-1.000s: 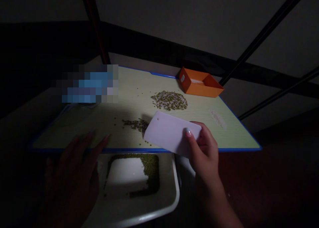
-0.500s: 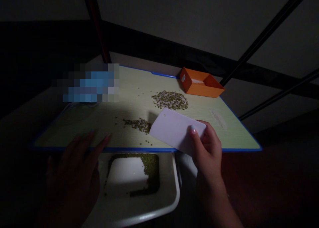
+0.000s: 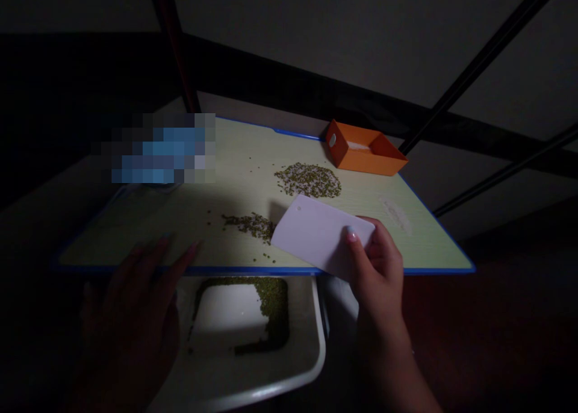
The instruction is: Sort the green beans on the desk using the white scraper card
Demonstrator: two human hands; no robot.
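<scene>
My right hand (image 3: 377, 274) grips a flat white plastic scraper (image 3: 311, 232) between thumb and fingers, tilted above the board near its front edge. Beside the scraper's left end lies a small strip of green beans (image 3: 250, 223), which look like mung beans. A larger patch of beans mixed with white grains (image 3: 309, 180) is spread farther back. In shadow at the left, my left hand (image 3: 135, 298) has its fingers stretched out over the board's front edge, holding nothing. Below that edge, a white tub (image 3: 320, 341) has green beans (image 3: 275, 316) along its far and right sides.
The pale board (image 3: 226, 160) has a blue rim. An orange tray (image 3: 368, 157) with some white material inside stands at its back right. White grains (image 3: 395, 213) lie in a thin streak at the right. A blurred blue object (image 3: 167, 154) is at the back left.
Almost nothing differs. My right hand and the scraper have shifted very slightly to the right; the beans lie as before.
</scene>
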